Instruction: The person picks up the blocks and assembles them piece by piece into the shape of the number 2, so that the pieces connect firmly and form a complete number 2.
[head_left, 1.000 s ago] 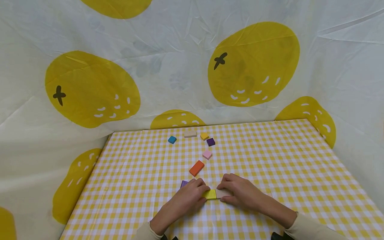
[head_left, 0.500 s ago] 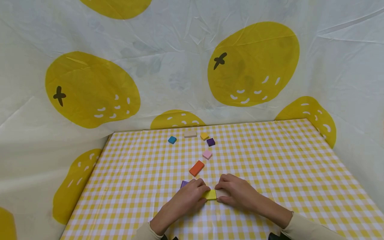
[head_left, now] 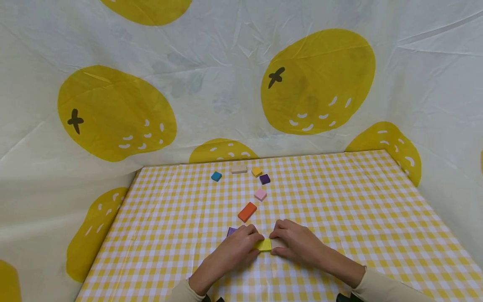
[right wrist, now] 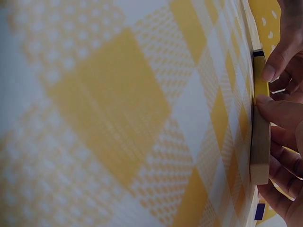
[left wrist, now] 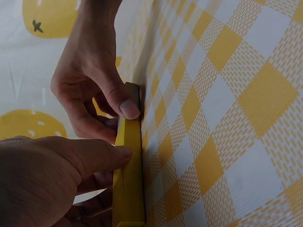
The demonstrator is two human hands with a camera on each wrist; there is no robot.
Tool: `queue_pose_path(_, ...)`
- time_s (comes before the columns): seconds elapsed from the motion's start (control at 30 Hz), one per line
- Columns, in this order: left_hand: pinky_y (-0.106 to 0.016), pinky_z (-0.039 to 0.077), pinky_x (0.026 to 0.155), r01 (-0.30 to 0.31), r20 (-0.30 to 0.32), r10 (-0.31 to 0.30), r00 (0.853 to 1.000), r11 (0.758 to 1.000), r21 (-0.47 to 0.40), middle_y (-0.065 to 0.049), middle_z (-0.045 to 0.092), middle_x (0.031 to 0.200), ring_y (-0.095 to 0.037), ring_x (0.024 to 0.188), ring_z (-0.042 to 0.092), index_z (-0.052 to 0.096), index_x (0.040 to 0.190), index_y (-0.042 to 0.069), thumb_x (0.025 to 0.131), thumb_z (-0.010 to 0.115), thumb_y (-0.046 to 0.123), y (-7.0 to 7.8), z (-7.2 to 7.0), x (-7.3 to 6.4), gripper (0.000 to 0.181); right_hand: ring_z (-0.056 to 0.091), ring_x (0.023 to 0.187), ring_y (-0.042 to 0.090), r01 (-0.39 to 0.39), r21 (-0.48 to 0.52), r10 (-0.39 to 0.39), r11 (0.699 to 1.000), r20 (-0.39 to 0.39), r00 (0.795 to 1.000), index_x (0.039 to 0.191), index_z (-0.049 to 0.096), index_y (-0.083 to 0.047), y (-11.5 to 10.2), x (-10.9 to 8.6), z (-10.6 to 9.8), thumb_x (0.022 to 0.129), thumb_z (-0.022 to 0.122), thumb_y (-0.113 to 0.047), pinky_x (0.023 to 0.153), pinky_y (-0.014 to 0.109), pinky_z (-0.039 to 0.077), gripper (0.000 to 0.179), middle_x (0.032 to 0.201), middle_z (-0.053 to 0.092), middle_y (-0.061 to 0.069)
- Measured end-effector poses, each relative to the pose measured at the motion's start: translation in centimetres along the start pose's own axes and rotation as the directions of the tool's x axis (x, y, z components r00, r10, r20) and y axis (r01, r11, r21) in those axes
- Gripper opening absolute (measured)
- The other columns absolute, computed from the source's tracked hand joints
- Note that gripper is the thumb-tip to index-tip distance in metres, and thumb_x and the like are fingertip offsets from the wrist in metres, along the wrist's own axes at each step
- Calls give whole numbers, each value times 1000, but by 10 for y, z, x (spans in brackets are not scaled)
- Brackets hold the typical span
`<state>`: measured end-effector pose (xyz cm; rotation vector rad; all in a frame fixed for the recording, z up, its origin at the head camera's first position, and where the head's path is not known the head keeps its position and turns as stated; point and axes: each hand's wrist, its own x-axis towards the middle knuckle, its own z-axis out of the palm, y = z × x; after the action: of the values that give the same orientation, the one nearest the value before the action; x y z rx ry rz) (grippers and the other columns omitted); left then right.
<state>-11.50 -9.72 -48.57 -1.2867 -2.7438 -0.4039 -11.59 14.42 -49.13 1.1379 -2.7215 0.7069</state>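
Thumb and fingers of my left hand (head_left: 237, 244) pinch a flat yellow block (head_left: 265, 245) by its long sides, low on the checked tabletop. From the other side, my right hand (head_left: 299, 242) grips a plain wooden block (head_left: 277, 243). The two blocks lie end to end in one line, as the wooden block (right wrist: 260, 151) and yellow block (right wrist: 261, 75) also show in the right wrist view. My right fingertips are right at the joint between them. In the left wrist view, both thumbs press the near side of the row. Part of each block is hidden by the fingers.
Beyond my left hand lies a partly covered purple block (head_left: 231, 231). Farther back come an orange block (head_left: 247, 212), a pink one (head_left: 260, 195), a dark purple one (head_left: 265, 179), a golden-yellow one (head_left: 257, 171), a wooden one (head_left: 239, 169) and a blue one (head_left: 216, 176).
My right hand has slid slightly left along the wooden block, its fingertips now at the end beside the yellow block. The left hand and the other blocks stay put.
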Motion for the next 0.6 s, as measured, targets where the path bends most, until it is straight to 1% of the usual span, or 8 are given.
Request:
queue_pose_path(0.27, -13, 47, 78, 8, 14, -8, 1000, 1000, -3, 3, 62, 105, -8, 89, 56, 74, 114, 10, 87, 83, 20, 0, 0, 0, 30, 51, 86, 1, 18, 3, -18, 1000, -20, 1000, 101, 76, -15, 0, 1, 1, 84, 83, -34, 69, 21, 51, 26, 98, 58, -10)
queue_pose_path(0.6, -12, 47, 78, 0, 16, 0, 1000, 1000, -1, 3, 62, 106, -7, 90, 57, 74, 114, 9, 86, 83, 20, 0, 0, 0, 31, 54, 89, 2, 7, -1, -7, 1000, -8, 1000, 103, 76, -15, 0, 1, 0, 84, 83, -35, 71, 22, 53, 28, 100, 60, -9)
